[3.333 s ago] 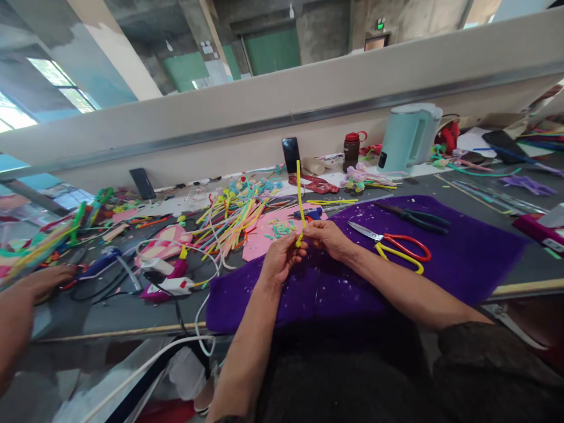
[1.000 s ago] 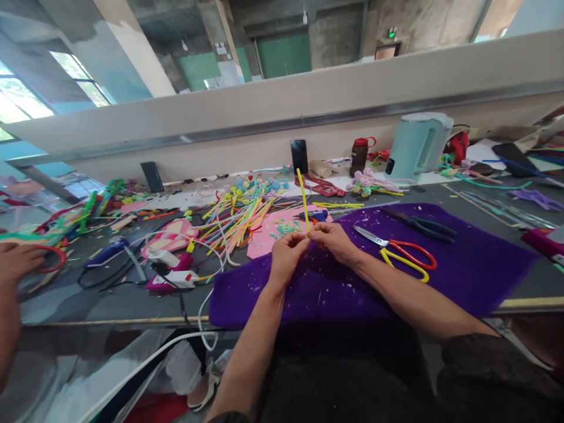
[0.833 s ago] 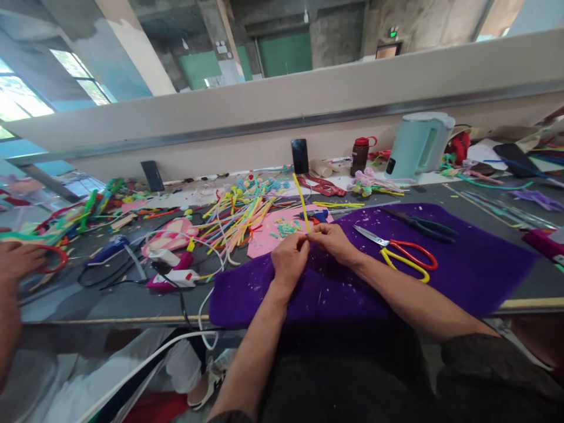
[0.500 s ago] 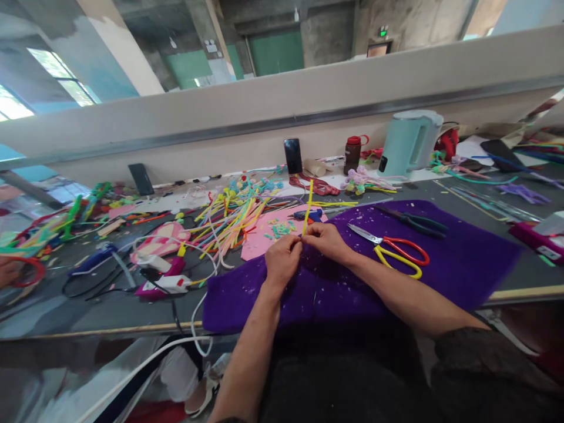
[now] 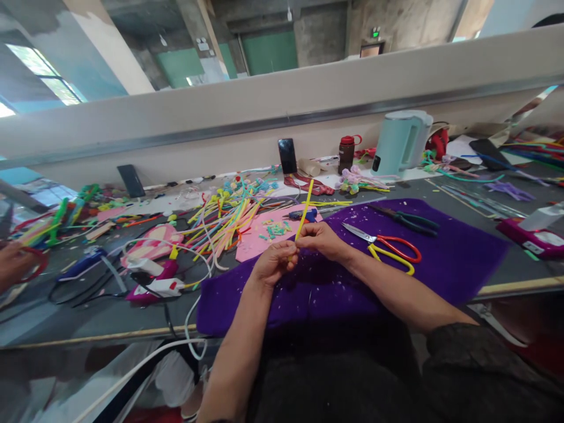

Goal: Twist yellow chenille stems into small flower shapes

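Note:
A yellow pipe cleaner (image 5: 305,208) rises from between my hands, leaning slightly to the right at its top. My left hand (image 5: 277,261) has its fingers closed around the lower end, which is partly hidden. Beside it, my right hand (image 5: 319,239) pinches the same piece with thumb and fingertips. Both hands are just above a purple cloth (image 5: 343,294) dotted with small bits. Scissors (image 5: 383,244) with one red and one yellow handle lie on the cloth right of my hands. Dark-handled pliers (image 5: 408,218) rest behind them.
A pink sheet (image 5: 251,238) holds small green pieces and a blue-handled tool (image 5: 304,215). Many coloured pipe cleaners (image 5: 229,217) are heaped to the left. Power strips (image 5: 154,288) with cables lie nearer. A kettle (image 5: 399,144), a bottle (image 5: 346,154) and phones stand behind. Another person's hand (image 5: 11,264) holds red-handled scissors at far left.
My left hand has turned, with its fingers now more visible at the pipe cleaner's lower end. The pipe cleaner leans more. The whole view has shifted a little.

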Demonstrator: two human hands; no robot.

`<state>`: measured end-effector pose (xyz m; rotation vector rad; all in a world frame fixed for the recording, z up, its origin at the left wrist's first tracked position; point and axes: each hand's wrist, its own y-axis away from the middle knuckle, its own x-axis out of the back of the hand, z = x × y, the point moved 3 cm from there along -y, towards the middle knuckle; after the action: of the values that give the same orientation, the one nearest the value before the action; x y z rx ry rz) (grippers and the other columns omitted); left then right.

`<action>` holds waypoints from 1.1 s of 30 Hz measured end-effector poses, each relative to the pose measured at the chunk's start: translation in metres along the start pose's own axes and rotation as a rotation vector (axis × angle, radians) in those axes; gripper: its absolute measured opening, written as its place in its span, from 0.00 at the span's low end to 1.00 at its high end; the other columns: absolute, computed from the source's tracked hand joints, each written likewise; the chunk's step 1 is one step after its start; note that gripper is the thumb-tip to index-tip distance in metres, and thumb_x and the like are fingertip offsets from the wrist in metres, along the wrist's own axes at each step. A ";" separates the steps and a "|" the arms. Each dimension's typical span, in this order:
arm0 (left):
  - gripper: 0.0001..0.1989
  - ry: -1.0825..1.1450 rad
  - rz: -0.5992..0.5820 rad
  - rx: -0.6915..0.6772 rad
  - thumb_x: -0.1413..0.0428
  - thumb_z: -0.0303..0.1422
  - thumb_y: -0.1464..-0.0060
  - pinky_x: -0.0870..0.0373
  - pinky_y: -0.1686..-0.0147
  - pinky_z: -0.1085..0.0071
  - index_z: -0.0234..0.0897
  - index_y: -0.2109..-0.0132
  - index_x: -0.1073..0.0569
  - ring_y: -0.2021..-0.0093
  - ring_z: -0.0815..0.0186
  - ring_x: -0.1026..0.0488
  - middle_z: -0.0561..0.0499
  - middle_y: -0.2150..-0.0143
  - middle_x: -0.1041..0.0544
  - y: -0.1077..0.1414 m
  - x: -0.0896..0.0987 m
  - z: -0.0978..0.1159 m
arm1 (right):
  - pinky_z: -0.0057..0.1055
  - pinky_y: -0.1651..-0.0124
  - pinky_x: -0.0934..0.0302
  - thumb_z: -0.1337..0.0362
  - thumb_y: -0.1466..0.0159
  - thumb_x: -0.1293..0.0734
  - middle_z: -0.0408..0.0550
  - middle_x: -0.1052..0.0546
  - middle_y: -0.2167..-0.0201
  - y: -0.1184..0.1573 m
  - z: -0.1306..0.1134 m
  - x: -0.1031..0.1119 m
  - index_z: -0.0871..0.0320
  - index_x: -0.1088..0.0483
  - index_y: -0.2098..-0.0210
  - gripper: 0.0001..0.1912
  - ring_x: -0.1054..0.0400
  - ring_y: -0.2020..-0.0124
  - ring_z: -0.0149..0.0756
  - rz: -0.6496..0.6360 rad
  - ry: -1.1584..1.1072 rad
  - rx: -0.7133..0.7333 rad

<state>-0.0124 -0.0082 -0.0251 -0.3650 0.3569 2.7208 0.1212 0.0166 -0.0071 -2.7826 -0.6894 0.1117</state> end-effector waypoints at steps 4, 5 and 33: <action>0.12 -0.025 0.161 -0.044 0.43 0.38 0.57 0.41 0.84 0.80 0.32 0.69 0.30 0.81 0.74 0.34 0.52 0.78 0.28 -0.004 0.003 -0.001 | 0.23 0.82 0.57 0.59 0.53 0.33 0.36 0.40 0.87 -0.003 0.009 0.004 0.60 0.38 0.82 0.12 0.51 0.86 0.21 0.144 -0.057 -0.078; 0.14 -0.040 0.218 -0.074 0.44 0.40 0.56 0.41 0.83 0.79 0.32 0.68 0.29 0.80 0.73 0.32 0.51 0.76 0.28 -0.004 0.004 0.000 | 0.23 0.83 0.58 0.59 0.53 0.33 0.36 0.40 0.88 -0.004 0.010 0.006 0.60 0.38 0.82 0.12 0.51 0.87 0.21 0.170 -0.062 -0.086; 0.08 -0.698 0.527 -0.452 0.42 0.37 0.59 0.39 0.71 0.74 0.38 0.70 0.27 0.75 0.69 0.33 0.53 0.75 0.27 0.003 0.002 0.005 | 0.23 0.83 0.60 0.61 0.53 0.33 0.35 0.41 0.90 -0.004 0.013 0.008 0.61 0.38 0.85 0.12 0.51 0.87 0.21 0.198 0.098 -0.124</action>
<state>-0.0163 -0.0086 -0.0210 0.6599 -0.4173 3.1803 0.1245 0.0272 -0.0187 -2.9467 -0.4096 -0.0298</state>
